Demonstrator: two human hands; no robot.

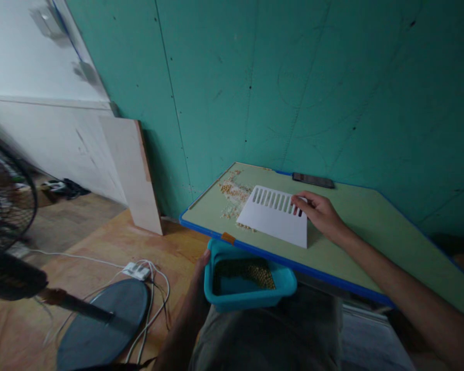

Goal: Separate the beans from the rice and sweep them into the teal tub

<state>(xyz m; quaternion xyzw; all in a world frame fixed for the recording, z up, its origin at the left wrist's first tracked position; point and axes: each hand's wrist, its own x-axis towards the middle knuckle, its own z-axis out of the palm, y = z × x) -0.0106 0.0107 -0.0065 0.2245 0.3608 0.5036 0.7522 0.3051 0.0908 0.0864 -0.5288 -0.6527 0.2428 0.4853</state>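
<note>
My right hand (317, 212) pinches the slotted edge of a white plastic sheet (272, 219), which stands tilted over the pale green tabletop (355, 221). Left of the sheet lie scattered yellowish beans and white grains (232, 191), some of them along its lower left edge. Below the table's front edge, my left hand (203, 265) grips the left end of a blue plastic tub (251, 301). Beans and darker small grains lie inside the tub. Most of the left hand's fingers are hidden behind the tub.
A dark phone (313, 180) lies at the table's back edge by the green wall (224, 93). To the left are a fan with a round base (104, 319), a power strip (136, 270) with cables, and a leaning board (133, 175).
</note>
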